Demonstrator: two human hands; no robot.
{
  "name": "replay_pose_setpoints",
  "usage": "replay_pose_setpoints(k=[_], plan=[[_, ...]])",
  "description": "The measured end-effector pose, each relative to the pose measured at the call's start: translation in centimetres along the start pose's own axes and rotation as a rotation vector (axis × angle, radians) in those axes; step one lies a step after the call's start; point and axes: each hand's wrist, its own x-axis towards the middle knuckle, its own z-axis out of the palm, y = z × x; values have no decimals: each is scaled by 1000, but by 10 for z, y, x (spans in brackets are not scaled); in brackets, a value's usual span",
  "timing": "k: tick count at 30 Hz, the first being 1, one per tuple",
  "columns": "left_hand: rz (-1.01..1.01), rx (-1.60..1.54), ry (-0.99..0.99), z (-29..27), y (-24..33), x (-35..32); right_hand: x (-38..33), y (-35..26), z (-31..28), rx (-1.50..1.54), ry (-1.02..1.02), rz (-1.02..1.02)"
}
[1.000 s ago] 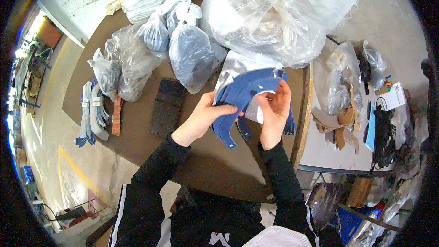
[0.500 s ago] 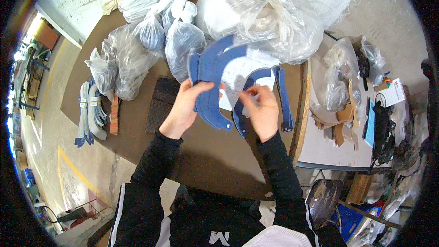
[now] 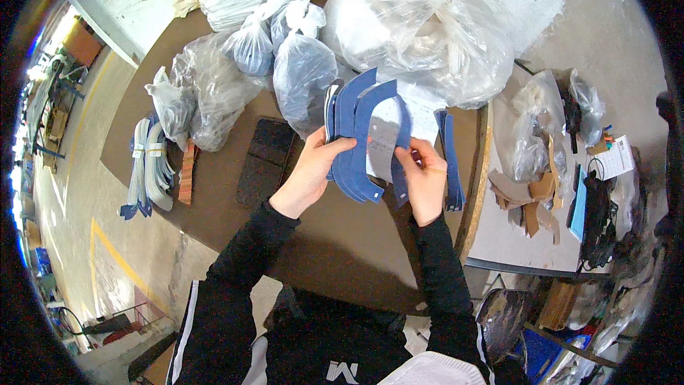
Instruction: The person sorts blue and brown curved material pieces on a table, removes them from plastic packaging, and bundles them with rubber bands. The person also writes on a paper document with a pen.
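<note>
Fingers (image 3: 343,146) of the left hand (image 3: 306,180) are pinching stacked, curved blue strips (image 3: 347,110) — just right, the right hand (image 3: 425,185) is pinching another strip (image 3: 405,125).

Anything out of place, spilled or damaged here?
Brown pieces on the side table lie jumbled at odd angles, unlike the banded pale strips at left. The blue pieces in the left hand fan unevenly, probably just from handling. No spill visible.
</note>
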Motion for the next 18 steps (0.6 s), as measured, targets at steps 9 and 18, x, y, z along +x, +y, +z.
replay_pose_setpoints(k=[9,18], plan=[[14,-3,13,2,-24,2,-11,-15,10,166,-349,190],[95,-5,23,6,-26,2,-18,-14,22,-17,-148,79]])
